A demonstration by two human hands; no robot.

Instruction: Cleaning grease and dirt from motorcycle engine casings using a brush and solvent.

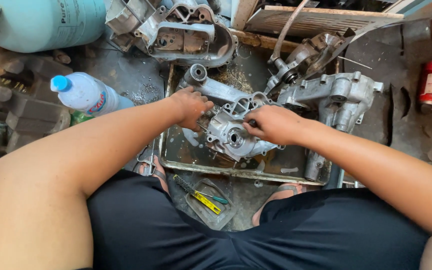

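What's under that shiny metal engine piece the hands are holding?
The engine casing sits in a shallow metal tray with dark wet liquid. The left hand and right hand rest on it. The tray floor directly beneath is hidden.

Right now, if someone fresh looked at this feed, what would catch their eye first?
Most likely the silver engine casing in the shallow metal tray at centre, with the left hand gripping its left edge and the right hand pressed on its top. Next, the pale green gas cylinder at top left and the white bottle with a blue cap below it.
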